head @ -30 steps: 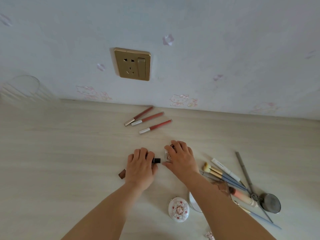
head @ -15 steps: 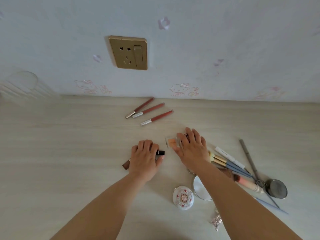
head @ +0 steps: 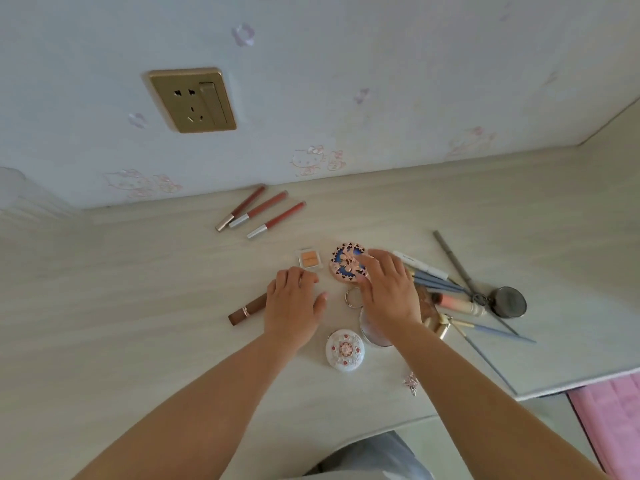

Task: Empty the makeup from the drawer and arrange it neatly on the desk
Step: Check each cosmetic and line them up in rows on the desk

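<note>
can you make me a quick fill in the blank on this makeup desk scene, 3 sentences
1. Near the wall, ____ slim lip pencils lie side by side.
2. The right hand rests its fingers on the ornate round ____ compact.
3. The left hand covers one end of a ____ tube lying on the desk.

Missing words: three; pink; brown

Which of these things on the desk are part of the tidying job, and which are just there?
Part of the job:
three lip pencils
orange palette
pink-and-blue round compact, under the right hand
brown tube, under the left hand
white round compact
brushes

Just there:
wall socket
key ring
pink cloth
</note>
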